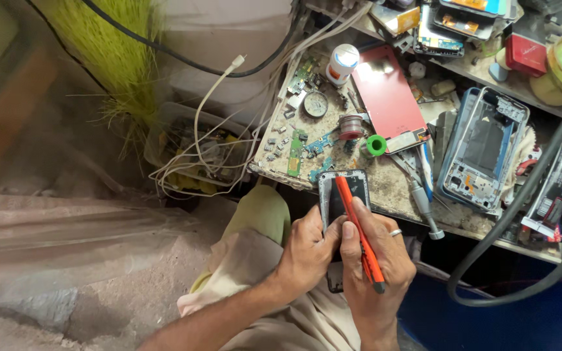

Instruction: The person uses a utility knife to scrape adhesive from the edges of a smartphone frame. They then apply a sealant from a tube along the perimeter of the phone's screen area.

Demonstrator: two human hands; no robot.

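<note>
My left hand (307, 250) grips the lower half of an opened phone body (341, 195), held upright over my lap at the workbench's front edge. My right hand (378, 260), with a ring on one finger, holds an orange-handled tool (358, 227). The tool lies along the phone, its tip near the phone's top edge. The lower end of the phone shows dark below my left hand's fingers.
The worn workbench (391, 188) carries small circuit boards (295, 156), a red phone back (388, 94), a blue phone frame (482, 149), a green ring (376, 145), a solder spool (351, 125), a white bottle (341, 65) and a screwdriver (424, 201). White cables (203, 130) hang at left, thick black cable (521, 214) at right.
</note>
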